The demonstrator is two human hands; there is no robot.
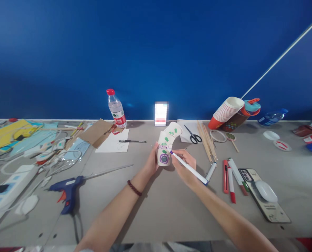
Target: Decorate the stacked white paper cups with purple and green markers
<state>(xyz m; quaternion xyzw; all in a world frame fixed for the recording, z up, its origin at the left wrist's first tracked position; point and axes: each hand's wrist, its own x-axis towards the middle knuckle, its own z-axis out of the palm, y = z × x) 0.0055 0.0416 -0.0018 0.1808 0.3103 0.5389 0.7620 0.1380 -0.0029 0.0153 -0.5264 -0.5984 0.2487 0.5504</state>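
Observation:
A bent piece of white paper cups (164,147) joined together stands in front of me, marked with green spots, a purple scalloped line and a purple ring around a dark round centre. My left hand (153,161) is closed around its left side. In my right hand (184,163) is a white marker (191,169), gripped like a pen, its purple tip at the right edge of the cups by the scalloped line. The marker's blue rear end points down to the right. The left fingers behind the cups are mostly hidden.
At left lie a blue glue gun (69,190), a power strip (11,196) and tangled cables. A water bottle (117,110) and pen (132,141) are beyond. Scissors (193,134), sticks (207,141), stacked cups (225,113), a red cutter (225,176), markers and a phone (266,199) are right.

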